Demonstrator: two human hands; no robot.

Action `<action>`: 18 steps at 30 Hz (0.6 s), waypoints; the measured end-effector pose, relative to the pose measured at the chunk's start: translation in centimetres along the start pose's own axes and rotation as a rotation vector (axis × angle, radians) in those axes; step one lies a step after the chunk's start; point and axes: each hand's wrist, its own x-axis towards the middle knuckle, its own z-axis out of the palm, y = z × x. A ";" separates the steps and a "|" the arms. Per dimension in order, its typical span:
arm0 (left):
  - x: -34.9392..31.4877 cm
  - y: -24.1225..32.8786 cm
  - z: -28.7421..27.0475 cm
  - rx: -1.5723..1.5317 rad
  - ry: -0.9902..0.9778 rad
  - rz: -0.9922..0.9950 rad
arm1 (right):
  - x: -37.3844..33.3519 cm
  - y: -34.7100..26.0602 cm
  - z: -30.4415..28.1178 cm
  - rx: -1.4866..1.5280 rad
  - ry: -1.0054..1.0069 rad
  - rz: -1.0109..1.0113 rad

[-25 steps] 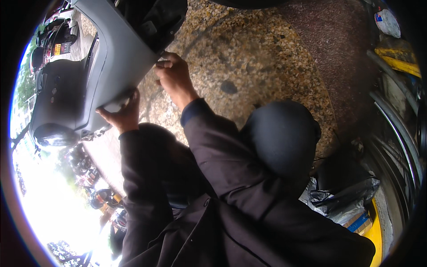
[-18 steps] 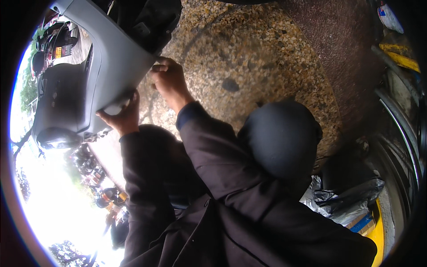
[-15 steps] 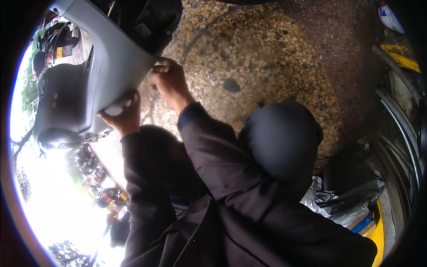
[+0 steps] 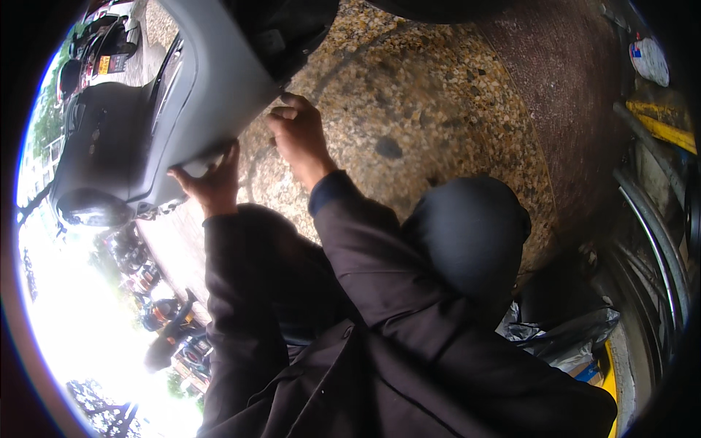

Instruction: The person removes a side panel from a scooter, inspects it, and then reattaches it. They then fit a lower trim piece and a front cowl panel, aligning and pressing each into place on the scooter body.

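Both dark sleeves reach up to a grey plastic panel (image 4: 212, 80). The left hand (image 4: 208, 182) cups its lower edge from beneath, grip closed on it. Just right of that, the right hand (image 4: 299, 139) pinches the panel's corner, fingers curled. Beyond the grips lies speckled stone floor (image 4: 438, 109); no containers can be made out.

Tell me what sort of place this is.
Probably a roadside vehicle repair spot outdoors: pebbled concrete ground, parked motorbikes in daylight, and both hands, left and right, on a grey plastic body panel.
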 end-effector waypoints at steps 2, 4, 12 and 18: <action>0.1 0.0 -0.4 -0.014 -0.018 0.027 | 0.1 0.9 0.3 -0.173 0.026 -0.070; 0.0 0.3 -0.8 -0.023 0.033 0.051 | -0.2 1.4 0.7 -0.522 0.025 -0.145; -0.3 1.1 -1.6 -0.073 -0.017 -0.082 | -3.1 -3.0 4.1 -0.903 -0.313 -0.469; 0.6 1.4 -3.8 -0.116 -0.073 -0.103 | -4.1 -7.2 9.7 -1.134 -0.360 -1.063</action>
